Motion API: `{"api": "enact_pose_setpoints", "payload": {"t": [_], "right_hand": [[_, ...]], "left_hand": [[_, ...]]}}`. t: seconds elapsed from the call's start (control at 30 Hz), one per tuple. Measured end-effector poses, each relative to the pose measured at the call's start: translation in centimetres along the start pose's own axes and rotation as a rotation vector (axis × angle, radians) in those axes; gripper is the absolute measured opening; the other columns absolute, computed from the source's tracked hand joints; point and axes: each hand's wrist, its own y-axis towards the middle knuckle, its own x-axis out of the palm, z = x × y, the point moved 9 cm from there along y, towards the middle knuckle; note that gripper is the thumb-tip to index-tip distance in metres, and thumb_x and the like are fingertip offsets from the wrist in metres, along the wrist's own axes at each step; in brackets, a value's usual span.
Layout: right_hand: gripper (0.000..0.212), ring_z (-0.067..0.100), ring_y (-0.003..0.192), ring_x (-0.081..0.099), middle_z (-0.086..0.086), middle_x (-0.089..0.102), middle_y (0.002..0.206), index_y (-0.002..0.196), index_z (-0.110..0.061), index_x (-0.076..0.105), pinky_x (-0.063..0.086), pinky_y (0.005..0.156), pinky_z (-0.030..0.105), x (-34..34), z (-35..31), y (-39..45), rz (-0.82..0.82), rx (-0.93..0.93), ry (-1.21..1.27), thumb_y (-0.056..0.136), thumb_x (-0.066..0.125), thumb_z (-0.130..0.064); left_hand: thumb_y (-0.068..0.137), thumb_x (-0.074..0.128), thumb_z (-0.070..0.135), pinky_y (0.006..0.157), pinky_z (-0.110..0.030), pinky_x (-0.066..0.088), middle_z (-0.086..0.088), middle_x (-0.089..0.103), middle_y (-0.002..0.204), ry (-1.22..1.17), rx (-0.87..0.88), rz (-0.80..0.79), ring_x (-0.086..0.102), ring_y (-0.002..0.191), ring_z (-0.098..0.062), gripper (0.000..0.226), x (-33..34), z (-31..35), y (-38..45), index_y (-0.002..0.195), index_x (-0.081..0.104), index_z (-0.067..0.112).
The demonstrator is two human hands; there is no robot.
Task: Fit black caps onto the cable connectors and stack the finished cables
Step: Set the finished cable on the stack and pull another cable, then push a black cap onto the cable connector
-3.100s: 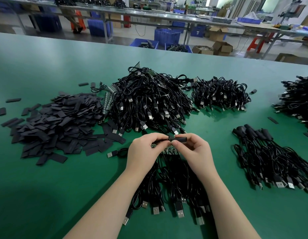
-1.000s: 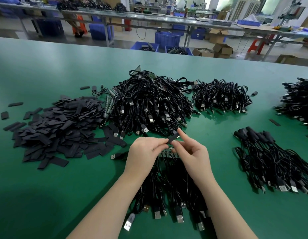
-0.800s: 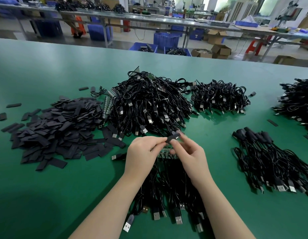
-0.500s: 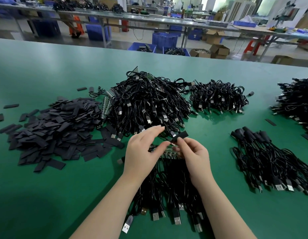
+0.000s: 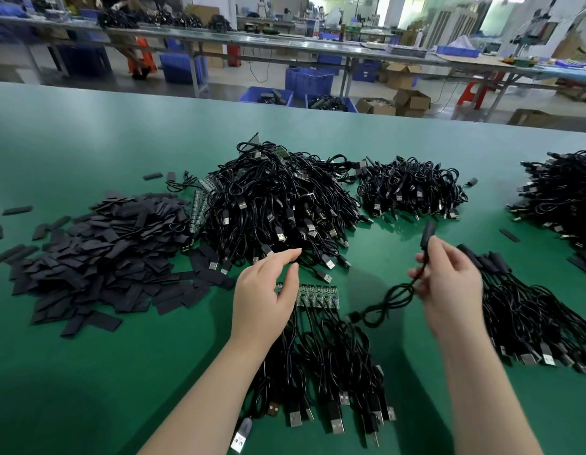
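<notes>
My right hand (image 5: 449,287) pinches a black cable (image 5: 388,300) just below its capped end (image 5: 428,233), which sticks up above my fingers; the rest of the cable hangs in loops over the table. My left hand (image 5: 267,290) hovers with relaxed fingers over a row of small green circuit-board connectors (image 5: 317,294) on cables lying in front of me (image 5: 321,366). A heap of flat black caps (image 5: 98,257) lies at the left. The stack of capped cables (image 5: 528,310) sits just right of my right hand.
A big tangle of black USB cables (image 5: 278,205) fills the middle of the green table (image 5: 71,372), with a smaller bundle (image 5: 413,188) behind and another pile (image 5: 560,195) at far right. Loose caps (image 5: 17,210) lie scattered at the left.
My hands have parted. The right hand carried the capped cable away to the right, towards the stack. The left hand let go and now hovers over the connector row.
</notes>
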Motion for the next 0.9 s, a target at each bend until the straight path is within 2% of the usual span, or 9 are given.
{"api": "enact_pose_setpoints", "payload": {"t": [0.1,0.23,0.33,0.4,0.5,0.6,0.67,0.77,0.9], "right_hand": [[0.019,0.010,0.055,0.062,-0.008,0.068,0.072,0.108,-0.017,0.070,0.050,0.056,0.025,-1.1,-3.2,1.8,0.059,-0.268,-0.635,0.099,0.057,-0.028],[0.035,0.029,0.087,0.064,0.011,0.071,0.109,0.131,-0.014,0.063,0.051,0.071,0.037,-0.4,-3.5,3.2,0.012,-0.357,-1.180,0.102,0.053,-0.030],[0.050,0.035,0.124,0.050,0.012,0.058,0.137,0.148,-0.021,0.043,0.046,0.091,0.044,0.3,-2.3,3.0,-0.054,-0.435,-1.669,0.102,0.048,-0.040],[0.051,0.031,0.143,0.032,0.006,0.042,0.153,0.152,-0.030,0.031,0.034,0.108,0.050,-0.3,-0.2,2.8,-0.130,-0.324,-1.825,0.104,0.037,-0.045],[0.049,0.028,0.153,0.007,0.003,0.019,0.165,0.154,-0.032,0.023,0.013,0.120,0.053,-2.3,2.5,2.7,-0.206,-0.143,-1.892,0.106,0.019,-0.042],[0.045,0.030,0.152,0.012,0.008,0.023,0.163,0.151,-0.025,0.031,0.017,0.120,0.050,-2.4,1.5,2.5,-0.088,-0.247,-1.987,0.106,0.026,-0.028],[0.044,0.031,0.145,0.030,0.009,0.037,0.157,0.147,-0.025,0.039,0.029,0.112,0.047,-0.4,0.0,1.4,-0.029,-0.404,-1.965,0.103,0.036,-0.026],[0.037,0.016,0.103,0.060,0.000,0.065,0.124,0.133,-0.024,0.058,0.047,0.074,0.023,4.7,0.6,-1.6,-0.265,-0.542,-1.594,0.100,0.047,-0.038],[0.050,0.019,0.109,0.055,0.000,0.055,0.117,0.129,-0.025,0.060,0.049,0.090,0.033,8.9,5.2,-4.7,-0.569,-0.269,-1.377,0.091,0.059,-0.057]], "left_hand": [[0.096,0.057,0.016,0.098,-0.011,0.030,0.024,0.061,0.112,0.010,-0.002,-0.008,0.043,0.109,0.025,0.027,0.3,-0.1,0.0,0.120,0.067,0.025],[0.095,0.059,0.012,0.100,-0.023,0.039,0.021,0.065,0.111,-0.003,-0.009,-0.007,0.051,0.106,0.016,0.027,0.3,-0.2,0.0,0.116,0.069,0.025],[0.095,0.058,0.012,0.098,-0.034,0.048,0.022,0.065,0.107,-0.024,-0.033,-0.018,0.052,0.103,0.016,0.026,0.3,-0.4,0.1,0.116,0.070,0.023],[0.095,0.058,0.014,0.093,-0.037,0.051,0.024,0.064,0.103,-0.030,-0.067,-0.042,0.055,0.100,0.013,0.025,0.5,-0.7,0.1,0.116,0.070,0.023],[0.093,0.061,0.018,0.083,-0.038,0.053,0.025,0.064,0.093,-0.032,-0.109,-0.114,0.059,0.090,0.003,0.025,1.1,-1.1,-0.1,0.114,0.070,0.027],[0.090,0.063,0.023,0.083,-0.035,0.053,0.024,0.064,0.091,-0.017,-0.120,-0.189,0.057,0.092,0.005,0.024,1.7,-1.2,-0.2,0.111,0.070,0.032],[0.089,0.064,0.027,0.094,-0.037,0.050,0.022,0.067,0.101,0.030,-0.104,-0.238,0.058,0.097,0.005,0.023,2.1,-1.2,-0.2,0.111,0.071,0.031],[0.090,0.062,0.036,0.109,-0.038,0.039,0.018,0.065,0.120,0.153,-0.104,-0.315,0.055,0.117,-0.003,0.026,2.6,-1.7,-0.3,0.114,0.071,0.032],[0.091,0.057,0.046,0.108,-0.033,0.035,0.019,0.064,0.123,0.231,-0.111,-0.384,0.050,0.122,-0.004,0.032,3.1,-2.3,-0.4,0.120,0.067,0.036]]}}
